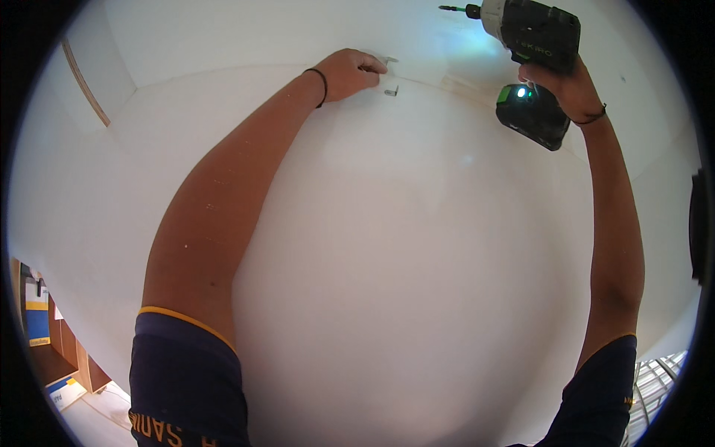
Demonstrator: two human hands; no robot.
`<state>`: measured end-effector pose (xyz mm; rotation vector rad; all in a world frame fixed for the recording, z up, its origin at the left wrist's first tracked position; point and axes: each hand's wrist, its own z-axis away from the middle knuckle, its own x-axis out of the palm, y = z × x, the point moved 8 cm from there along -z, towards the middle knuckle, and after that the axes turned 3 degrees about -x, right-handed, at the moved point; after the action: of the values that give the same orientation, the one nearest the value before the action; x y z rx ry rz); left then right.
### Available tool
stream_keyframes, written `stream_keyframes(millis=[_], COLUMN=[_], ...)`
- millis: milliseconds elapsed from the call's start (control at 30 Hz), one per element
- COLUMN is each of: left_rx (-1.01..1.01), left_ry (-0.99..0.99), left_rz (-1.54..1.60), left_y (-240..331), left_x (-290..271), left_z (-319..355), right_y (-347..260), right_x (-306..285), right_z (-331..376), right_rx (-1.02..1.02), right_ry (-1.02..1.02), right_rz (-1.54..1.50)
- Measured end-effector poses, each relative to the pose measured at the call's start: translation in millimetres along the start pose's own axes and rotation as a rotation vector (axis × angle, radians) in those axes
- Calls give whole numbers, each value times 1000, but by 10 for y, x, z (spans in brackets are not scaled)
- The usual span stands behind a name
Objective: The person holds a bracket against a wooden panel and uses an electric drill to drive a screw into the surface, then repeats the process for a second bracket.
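My right hand (562, 89) is wrapped round the handle of a black and grey cordless drill driver (540, 36). Its bit points left, and a light glows at the battery foot. Up against the white panel, my left hand (351, 76) is closed, with thumb and fingertips together at a small metal fitting (389, 59) on the corner seam. Whether the fingers grip that fitting or some smaller piece is hidden. Just below the fingertips, a second small metal piece (392, 92) shows on the white surface.
White panels (387, 261) surround both arms and meet along a seam. A brown strip (86, 83) runs at the upper left. Brown shelving with blue, white and yellow boxes (37, 313) stands at the lower left. A metal grille (655, 387) shows at the lower right, and a dark object (698, 227) sits at the right edge.
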<state>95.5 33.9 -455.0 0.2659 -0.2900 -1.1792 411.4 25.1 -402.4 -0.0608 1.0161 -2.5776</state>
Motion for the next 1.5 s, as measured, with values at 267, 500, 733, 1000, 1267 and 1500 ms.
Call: stream_keyframes(millis=[267, 500, 733, 1000, 1267, 1500], left_rx=[20, 62, 63, 94, 87, 62], left_ry=[-79, -154, -182, -100, -124, -67], left_rz=[-30, 89, 119, 140, 265, 185], left_y=[-272, -369, -226, -344, -337, -366], left_x=[-140, -17, 69, 94, 147, 117], left_z=[-166, -369, -206, -359, -365, -376], right_y=[-605, -670, -662, -557, -591, -577], right_x=[811, 1294, 1250, 1253, 1219, 1237], right_z=[-656, -817, -770, -731, -691, -735], right_rx=[113, 184, 230, 210, 356, 337], right_ry=[-442, -598, -549, -562, -718, -700], right_rz=[-5, 338, 427, 441, 477, 512])
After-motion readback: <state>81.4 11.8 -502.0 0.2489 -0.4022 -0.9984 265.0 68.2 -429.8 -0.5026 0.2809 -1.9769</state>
